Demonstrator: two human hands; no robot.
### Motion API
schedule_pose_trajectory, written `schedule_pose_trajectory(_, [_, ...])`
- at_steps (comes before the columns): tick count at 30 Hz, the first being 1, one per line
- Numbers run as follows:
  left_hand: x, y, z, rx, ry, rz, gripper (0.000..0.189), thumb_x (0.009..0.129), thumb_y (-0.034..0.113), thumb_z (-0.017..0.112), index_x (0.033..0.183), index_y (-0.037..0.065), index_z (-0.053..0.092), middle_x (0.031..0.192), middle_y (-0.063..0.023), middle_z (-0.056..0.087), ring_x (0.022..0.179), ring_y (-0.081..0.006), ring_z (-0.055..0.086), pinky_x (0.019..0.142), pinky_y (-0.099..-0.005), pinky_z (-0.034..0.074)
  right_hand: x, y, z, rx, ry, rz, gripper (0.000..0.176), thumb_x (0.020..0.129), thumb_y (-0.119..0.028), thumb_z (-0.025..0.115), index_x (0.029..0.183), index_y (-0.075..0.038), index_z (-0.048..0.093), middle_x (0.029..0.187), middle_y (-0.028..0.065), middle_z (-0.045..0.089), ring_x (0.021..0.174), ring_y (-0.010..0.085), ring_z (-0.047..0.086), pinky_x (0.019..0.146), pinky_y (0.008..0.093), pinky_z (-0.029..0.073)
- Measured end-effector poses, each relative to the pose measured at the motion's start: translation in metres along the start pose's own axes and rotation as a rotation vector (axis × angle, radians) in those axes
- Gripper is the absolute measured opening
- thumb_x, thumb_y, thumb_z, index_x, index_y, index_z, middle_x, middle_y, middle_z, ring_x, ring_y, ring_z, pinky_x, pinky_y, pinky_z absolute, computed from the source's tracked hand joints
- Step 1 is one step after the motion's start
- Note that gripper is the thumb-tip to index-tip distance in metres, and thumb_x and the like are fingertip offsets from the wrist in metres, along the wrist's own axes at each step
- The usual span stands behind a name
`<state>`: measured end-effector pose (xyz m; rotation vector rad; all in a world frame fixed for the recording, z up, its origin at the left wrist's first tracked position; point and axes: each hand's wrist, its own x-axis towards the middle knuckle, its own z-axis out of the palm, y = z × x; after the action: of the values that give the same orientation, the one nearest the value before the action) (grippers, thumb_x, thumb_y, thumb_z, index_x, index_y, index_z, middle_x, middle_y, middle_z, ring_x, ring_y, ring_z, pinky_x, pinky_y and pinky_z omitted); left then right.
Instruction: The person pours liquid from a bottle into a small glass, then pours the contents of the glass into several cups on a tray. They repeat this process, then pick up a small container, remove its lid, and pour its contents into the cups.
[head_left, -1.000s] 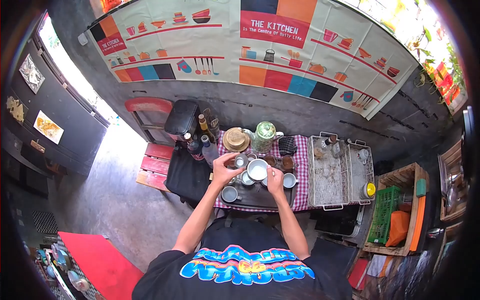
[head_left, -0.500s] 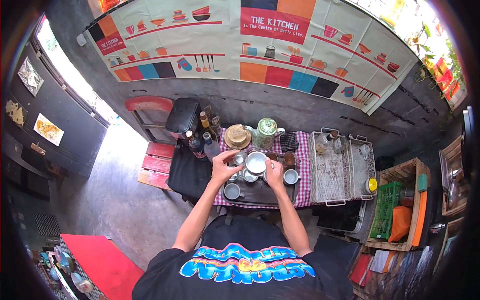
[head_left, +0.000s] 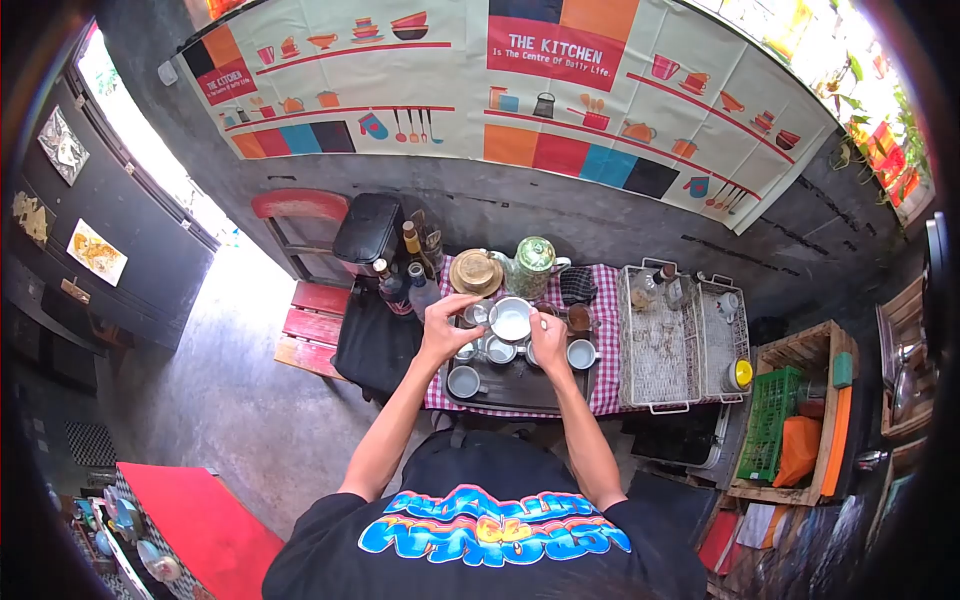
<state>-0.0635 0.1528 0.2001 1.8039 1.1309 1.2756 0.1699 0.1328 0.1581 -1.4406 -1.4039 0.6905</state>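
A white enamel cup point(head_left: 511, 318) is held above the tray by my right hand point(head_left: 547, 342), with the fingers closed at its right side. To the left of this cup, my left hand point(head_left: 446, 325) has its thumb and forefinger apart. A clear glass point(head_left: 477, 314) shows in the gap between them; I see no grip on it. Below lies a dark tray point(head_left: 520, 400) with several white cups, among them one at the front left point(head_left: 464, 381) and one at the right point(head_left: 581, 353). My right hand partly hides another cup.
Behind the tray stand a green patterned pot point(head_left: 535, 262) and a round straw-coloured item point(head_left: 475, 272). Bottles point(head_left: 420, 290) are at the left. White wire racks point(head_left: 660, 345) hold bottles at the right, beside a wooden crate point(head_left: 830, 400). A red chair point(head_left: 315, 325) is at the left.
The view has shifted very slightly. The right hand still holds the cup, and the cup has moved slightly upward in view. My left hand stays beside it, fingers apart.
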Motion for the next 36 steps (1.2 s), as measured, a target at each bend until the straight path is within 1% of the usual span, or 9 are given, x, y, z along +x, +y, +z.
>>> schedule_pose_trajectory(5, [0.005, 0.006, 0.000, -0.005, -0.022, 0.038, 0.051, 0.062, 0.009, 0.084, 0.112, 0.003, 0.075, 0.109, -0.0142, 0.073, 0.098, -0.0244, 0.071, 0.090, -0.0336, 0.054, 0.003, -0.005, -0.002, -0.005, 0.003, 0.019, 0.047, 0.100, -0.033, 0.057, 0.076, 0.007, 0.057, 0.060, 0.0206, 0.043, 0.056, 0.0168, 0.042, 0.055, 0.0417, 0.040])
schedule_pose_trajectory(8, [0.009, 0.012, 0.000, -0.002, -0.031, 0.079, 0.050, 0.061, 0.007, 0.083, 0.110, 0.002, 0.075, 0.108, -0.0145, 0.073, 0.099, -0.0257, 0.071, 0.091, -0.0345, 0.054, 0.003, -0.009, -0.003, 0.003, 0.027, -0.023, 0.049, 0.103, -0.033, 0.055, 0.072, 0.005, 0.051, 0.058, 0.0060, 0.038, 0.059, 0.0095, 0.037, 0.052, 0.0364, 0.033])
schedule_pose_trajectory(11, [0.011, 0.014, 0.002, 0.010, -0.028, 0.114, 0.049, 0.060, 0.006, 0.082, 0.108, 0.002, 0.075, 0.106, -0.0144, 0.073, 0.098, -0.0265, 0.070, 0.091, -0.0349, 0.054, 0.006, -0.008, -0.004, -0.029, 0.028, 0.003, 0.045, 0.099, -0.032, 0.057, 0.075, 0.007, 0.057, 0.061, 0.0230, 0.045, 0.055, 0.0173, 0.042, 0.054, 0.0421, 0.040])
schedule_pose_trajectory(14, [0.014, 0.015, 0.003, 0.038, -0.032, 0.128, 0.048, 0.059, 0.007, 0.082, 0.106, 0.003, 0.076, 0.105, -0.0135, 0.073, 0.098, -0.0262, 0.070, 0.091, -0.0348, 0.054, 0.005, -0.011, -0.004, -0.005, 0.027, 0.013, 0.045, 0.099, -0.032, 0.058, 0.075, 0.007, 0.056, 0.061, 0.0233, 0.044, 0.055, 0.0177, 0.041, 0.054, 0.0419, 0.039])
schedule_pose_trajectory(17, [0.016, 0.015, 0.004, 0.070, -0.044, 0.136, 0.047, 0.058, 0.007, 0.082, 0.105, 0.004, 0.077, 0.104, -0.0128, 0.073, 0.099, -0.0264, 0.070, 0.092, -0.0352, 0.053, 0.005, -0.006, -0.003, -0.029, 0.035, -0.016, 0.050, 0.102, -0.033, 0.056, 0.071, 0.005, 0.051, 0.057, 0.0070, 0.039, 0.059, 0.0099, 0.038, 0.052, 0.0367, 0.034])
schedule_pose_trajectory(20, [0.017, 0.016, 0.003, 0.087, -0.051, 0.157, 0.047, 0.057, 0.006, 0.081, 0.104, 0.004, 0.076, 0.103, -0.0124, 0.073, 0.099, -0.0283, 0.069, 0.091, -0.0369, 0.053, 0.004, -0.004, -0.003, -0.047, 0.019, 0.008, 0.049, 0.099, -0.035, 0.057, 0.075, 0.007, 0.056, 0.060, 0.0227, 0.045, 0.054, 0.0164, 0.042, 0.053, 0.0414, 0.039])
schedule_pose_trajectory(23, [0.018, 0.016, 0.004, 0.101, -0.055, 0.173, 0.047, 0.056, 0.004, 0.079, 0.102, 0.004, 0.076, 0.102, -0.0117, 0.072, 0.099, -0.0291, 0.068, 0.091, -0.0378, 0.053, 0.003, -0.004, -0.001, -0.019, 0.021, -0.012, 0.050, 0.100, -0.037, 0.057, 0.074, 0.006, 0.057, 0.060, 0.0225, 0.047, 0.053, 0.0180, 0.046, 0.054, 0.0419, 0.039])
schedule_pose_trajectory(30, [0.019, 0.016, 0.004, 0.114, -0.070, 0.189, 0.044, 0.055, 0.003, 0.077, 0.099, 0.005, 0.076, 0.101, -0.0100, 0.072, 0.100, -0.0292, 0.067, 0.093, -0.0385, 0.053, 0.001, -0.008, 0.000, -0.029, 0.026, -0.004, 0.046, 0.100, -0.034, 0.057, 0.078, 0.006, 0.062, 0.063, 0.0234, 0.053, 0.054, 0.0239, 0.055, 0.056, 0.0414, 0.042])
schedule_pose_trajectory(36, [0.018, 0.017, 0.003, 0.118, -0.090, 0.238, 0.046, 0.054, -0.002, 0.077, 0.099, 0.005, 0.076, 0.102, -0.0100, 0.071, 0.101, -0.0290, 0.067, 0.093, -0.0384, 0.053, -0.001, -0.007, 0.001, -0.035, 0.020, -0.011, 0.044, 0.100, -0.033, 0.057, 0.079, 0.006, 0.064, 0.064, 0.0230, 0.056, 0.056, 0.0279, 0.060, 0.057, 0.0418, 0.043])
